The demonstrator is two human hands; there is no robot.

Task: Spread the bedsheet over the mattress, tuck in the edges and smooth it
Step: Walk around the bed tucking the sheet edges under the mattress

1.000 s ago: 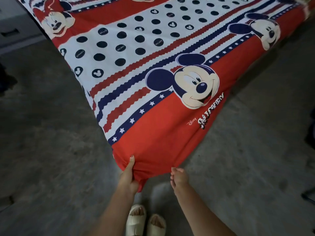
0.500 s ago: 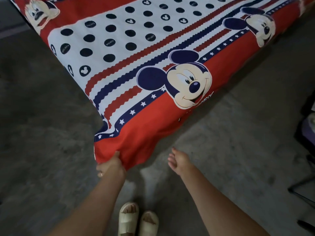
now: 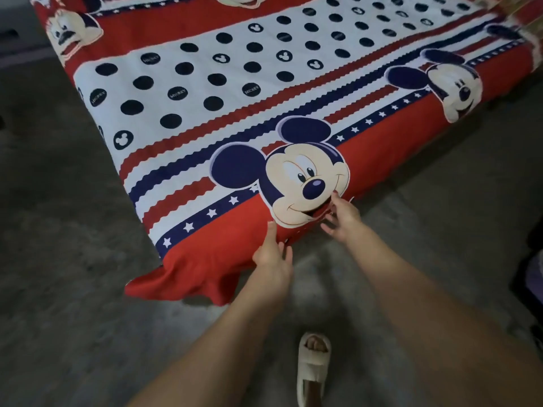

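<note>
Bedsheet (image 3: pixel 241 92), printed with cartoon mice, dots and stripes, covers the mattress; its red corner (image 3: pixel 182 277) hangs loose onto the grey floor (image 3: pixel 58 259). The left hand (image 3: pixel 271 257) lies with straight fingers against the red edge. The right hand (image 3: pixel 342 217), fingers spread, touches the edge beside the mouse's mouth. One sandalled foot (image 3: pixel 313 365) stands below.

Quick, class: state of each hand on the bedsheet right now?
Left hand: open, fingers straight, touching the red edge of the bedsheet.
Right hand: open, fingers spread at the bedsheet's edge by the printed mouse face; holds nothing.
</note>
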